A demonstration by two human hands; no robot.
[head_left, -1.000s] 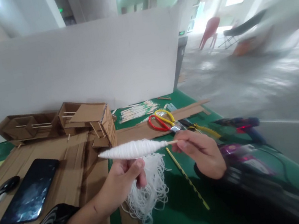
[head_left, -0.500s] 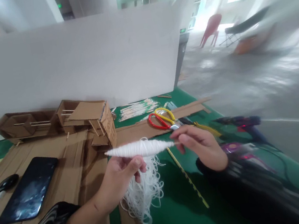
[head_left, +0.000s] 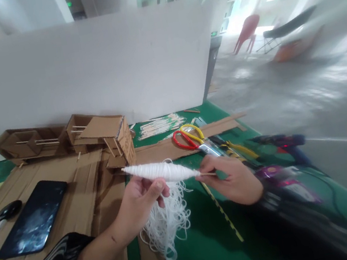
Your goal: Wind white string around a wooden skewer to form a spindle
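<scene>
White string wound thickly round a thin stick makes a spindle-shaped bundle [head_left: 160, 171], held nearly level above the table. My left hand [head_left: 146, 195] is closed round its underside, thumb in front. At the right end, my right hand [head_left: 235, 177] pinches the bare tip of the wooden stick [head_left: 207, 173]. Below the bundle, a loose heap of white string [head_left: 168, 225] lies in tangled loops on the green table. A yellow notched strip [head_left: 221, 211] lies just right of the heap, its upper end near my right fingers.
Scissors with red and yellow handles [head_left: 188, 138] lie beyond my right hand, near a cordless drill [head_left: 283, 142]. A cardboard model [head_left: 100, 136] stands at the back left. A black phone [head_left: 34, 217] rests on cardboard [head_left: 77, 178]. Several thin sticks [head_left: 161, 125] lie by the white partition [head_left: 83, 74].
The bundle's right end has dipped and its left end has risen slightly. My right hand has moved a little lower, and more bare stick shows at its fingers.
</scene>
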